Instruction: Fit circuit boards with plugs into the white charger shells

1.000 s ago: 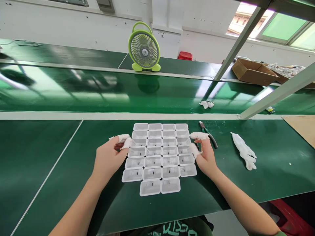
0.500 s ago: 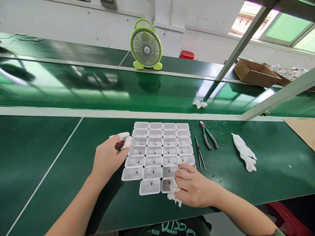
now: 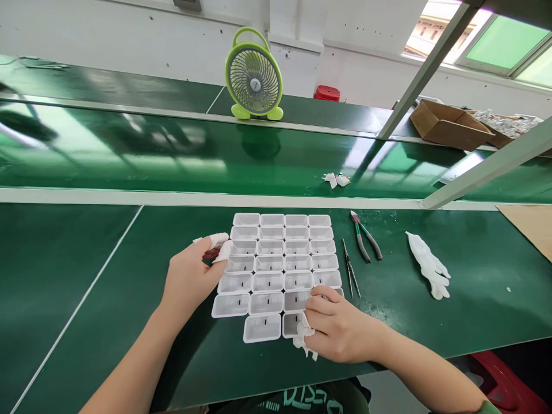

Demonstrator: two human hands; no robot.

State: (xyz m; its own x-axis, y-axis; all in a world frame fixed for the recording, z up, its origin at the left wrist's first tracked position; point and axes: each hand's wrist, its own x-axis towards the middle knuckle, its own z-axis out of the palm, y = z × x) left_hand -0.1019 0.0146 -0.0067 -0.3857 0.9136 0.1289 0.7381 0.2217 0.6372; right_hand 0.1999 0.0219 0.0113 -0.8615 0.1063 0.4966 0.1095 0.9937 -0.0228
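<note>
Rows of small white plastic trays (image 3: 268, 282) stand side by side on the green table (image 3: 107, 322); many show a small dark mark inside. My left hand (image 3: 196, 276) touches the left edge of the block, white coverings on its thumb and fingertips, the fingers curved and apart with nothing between them. At the lower right corner, my right hand (image 3: 334, 325) rests over the trays with its fingers curled. Torn white material hangs at its thumb and fingertips, which hide whatever they may hold.
Right of the trays lie tweezers (image 3: 351, 269), pliers (image 3: 364, 237) and a white glove (image 3: 428, 265). Small white pieces (image 3: 336, 180) sit on the green belt (image 3: 172, 155). Behind are a green fan (image 3: 254, 79) and a cardboard box (image 3: 451, 125). A metal post (image 3: 491, 164) slants at the right.
The small white pieces on the belt have moved left. Both hands have hardly moved, and the trays look the same.
</note>
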